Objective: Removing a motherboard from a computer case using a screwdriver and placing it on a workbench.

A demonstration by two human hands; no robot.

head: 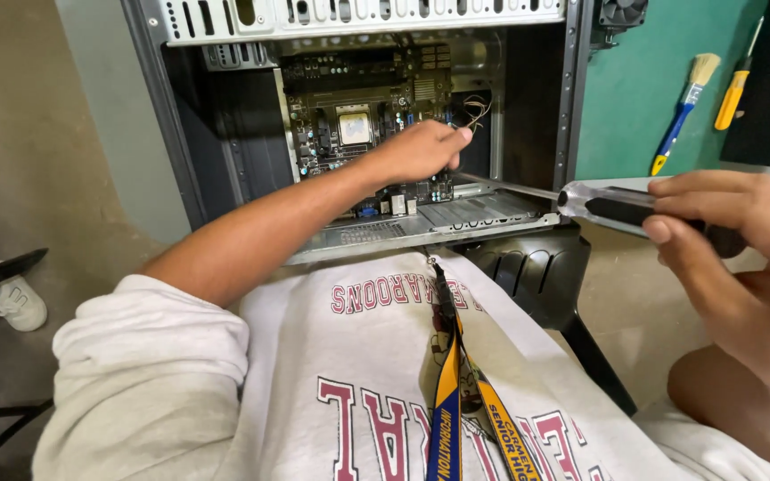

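Right hand (741, 258) grips the screwdriver (617, 207), tip reaching into the case (528, 107); left hand (421, 150), fingers curled, rests on the motherboard (358, 107) inside, its grasp unclear.

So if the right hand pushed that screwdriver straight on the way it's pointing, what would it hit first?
Probably the left hand. The right hand aims the screwdriver leftward into the open computer case, its tip vanishing just beneath those fingers, over the motherboard. Depth is unclear.

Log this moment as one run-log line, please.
left hand: inside open grey metal computer case, on green motherboard | right hand: gripping clear-and-black-handled screwdriver, shaft towards case
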